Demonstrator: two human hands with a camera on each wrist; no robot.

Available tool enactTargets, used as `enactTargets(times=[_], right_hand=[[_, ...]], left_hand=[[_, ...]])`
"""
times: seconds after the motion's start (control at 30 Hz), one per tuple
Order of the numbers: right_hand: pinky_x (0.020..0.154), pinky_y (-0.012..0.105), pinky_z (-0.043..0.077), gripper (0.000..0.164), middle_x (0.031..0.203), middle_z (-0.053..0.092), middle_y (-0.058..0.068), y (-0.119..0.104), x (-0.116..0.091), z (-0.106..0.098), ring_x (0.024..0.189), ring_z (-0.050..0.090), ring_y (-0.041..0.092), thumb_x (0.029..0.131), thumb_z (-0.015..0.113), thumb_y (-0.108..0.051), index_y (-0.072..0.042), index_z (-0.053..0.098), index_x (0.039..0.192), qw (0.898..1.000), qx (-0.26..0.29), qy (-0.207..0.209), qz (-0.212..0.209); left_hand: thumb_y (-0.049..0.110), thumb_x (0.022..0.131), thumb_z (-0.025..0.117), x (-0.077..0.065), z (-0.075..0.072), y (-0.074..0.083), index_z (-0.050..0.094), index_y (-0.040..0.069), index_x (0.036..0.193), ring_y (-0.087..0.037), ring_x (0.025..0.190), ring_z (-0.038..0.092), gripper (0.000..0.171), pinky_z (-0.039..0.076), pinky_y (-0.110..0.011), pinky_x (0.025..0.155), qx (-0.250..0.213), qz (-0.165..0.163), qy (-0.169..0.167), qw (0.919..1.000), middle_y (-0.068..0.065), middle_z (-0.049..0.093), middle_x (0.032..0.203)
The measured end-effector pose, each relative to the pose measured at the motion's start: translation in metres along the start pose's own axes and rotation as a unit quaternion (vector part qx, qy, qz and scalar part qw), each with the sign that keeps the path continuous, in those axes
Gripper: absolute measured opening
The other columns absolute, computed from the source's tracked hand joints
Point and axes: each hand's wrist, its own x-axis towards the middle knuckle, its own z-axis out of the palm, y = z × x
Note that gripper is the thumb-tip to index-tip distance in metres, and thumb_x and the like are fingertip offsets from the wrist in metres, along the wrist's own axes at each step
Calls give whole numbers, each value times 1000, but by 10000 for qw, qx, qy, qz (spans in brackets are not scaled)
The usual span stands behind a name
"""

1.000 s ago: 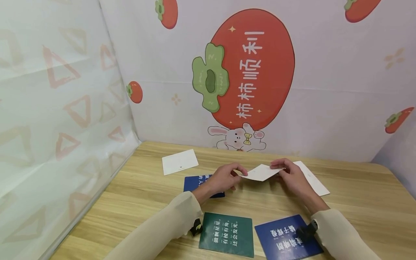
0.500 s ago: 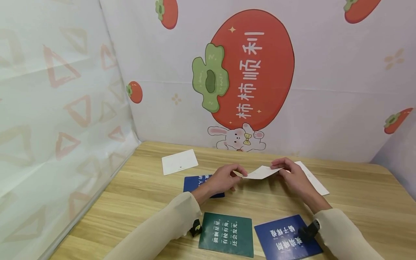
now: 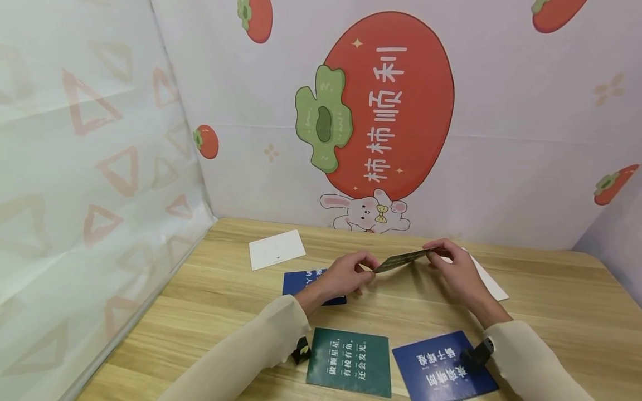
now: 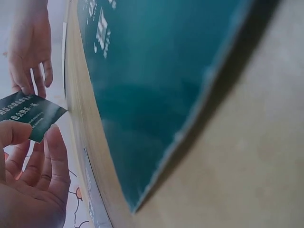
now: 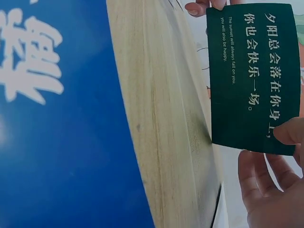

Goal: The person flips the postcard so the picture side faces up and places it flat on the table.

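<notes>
A dark green postcard [image 3: 401, 260] is held up above the middle of the table, one end in each hand. My left hand [image 3: 346, 274] pinches its left end between thumb and fingers, and my right hand [image 3: 458, 273] pinches the right end. White Chinese lettering with small English lines covers the green face, readable in the right wrist view on the postcard [image 5: 251, 90]. Behind my left hand lies a blue card [image 3: 297, 283], partly covered by that hand and wrist. A white card [image 3: 489, 278] lies beside my right hand, partly hidden by it.
On the wooden table [image 3: 210, 301], another white card [image 3: 277, 249] lies at the back left. Nearer me are a green lettered card [image 3: 348, 362] and a blue lettered card [image 3: 441, 367], partly under the right wrist camera. Printed cloth walls [image 3: 501, 184] stand behind and at the left.
The held postcard has turned over: its white side faced up before, and its dark green side shows now. My right hand has risen slightly; the left has hardly moved.
</notes>
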Motion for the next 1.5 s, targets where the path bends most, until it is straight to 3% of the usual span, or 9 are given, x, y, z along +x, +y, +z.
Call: enactTargets(times=[0.1, 0.33, 0.57, 0.7, 0.93, 1.07, 1.27, 1.5], right_hand=[[85, 13, 59, 24, 134, 66, 25, 0, 0, 0, 102, 55, -16, 111, 60, -7, 5, 67, 130, 9999, -89, 68, -59], [85, 7, 48, 30, 134, 68, 23, -2, 1, -1, 105, 54, -13, 111, 63, -18, -1, 66, 136, 9993, -331, 148, 43], [85, 6, 47, 37, 134, 66, 23, -3, 0, 2, 120, 61, 24, 114, 59, -22, -2, 58, 145, 9980, -445, 64, 438], [82, 7, 52, 38, 136, 62, 25, 0, -2, 4, 124, 61, 35, 113, 59, -18, -1, 55, 148, 9986, -292, 52, 444], [80, 10, 57, 38, 137, 60, 25, 3, -1, 4, 120, 60, 35, 112, 60, -13, 0, 54, 148, 9989, -338, 112, 307], [80, 9, 54, 41, 140, 59, 26, 1, -1, 4, 121, 60, 38, 111, 62, -12, 0, 53, 149, 9983, -456, 66, 346], [81, 12, 49, 44, 147, 57, 27, -2, 0, 4, 124, 60, 42, 109, 64, -9, 0, 52, 151, 9973, -593, -38, 430], [79, 14, 50, 45, 146, 53, 29, 2, 1, 5, 118, 61, 40, 107, 66, -5, 4, 52, 149, 9965, -695, -135, 446]], left_hand=[[10, 107, 66, 0, -1, 0, 73, 14, 121, -18, 75, 65, 17, 61, -30, 61, 2, 24, -10, 10000, -6, 73, 122], [10, 108, 67, 1, -2, -1, 72, 14, 127, -13, 92, 67, 20, 62, -28, 63, 116, -119, 179, 9997, -6, 71, 123], [5, 106, 68, 1, -2, -1, 67, 16, 134, -17, 92, 68, 29, 63, -30, 64, -121, -129, 99, 9998, -5, 72, 113], [4, 106, 67, 0, -2, -1, 65, 16, 137, -18, 90, 70, 32, 63, -31, 63, -182, -52, 43, 9998, -5, 72, 112], [3, 107, 65, 0, -3, -1, 57, 23, 150, -17, 91, 71, 48, 64, -31, 63, -235, -20, -47, 9997, -4, 68, 118], [1, 106, 66, 0, -3, 0, 48, 28, 160, -19, 90, 72, 63, 64, -32, 62, -203, 5, -76, 9998, -8, 68, 123], [-1, 104, 68, 0, -3, 2, 36, 27, 167, -20, 91, 74, 76, 63, -34, 61, -120, -55, -91, 9999, -12, 67, 129], [-3, 102, 71, -1, -2, 0, 31, 31, 170, -20, 72, 71, 86, 62, -32, 59, -85, -272, -74, 9996, -9, 66, 126]])
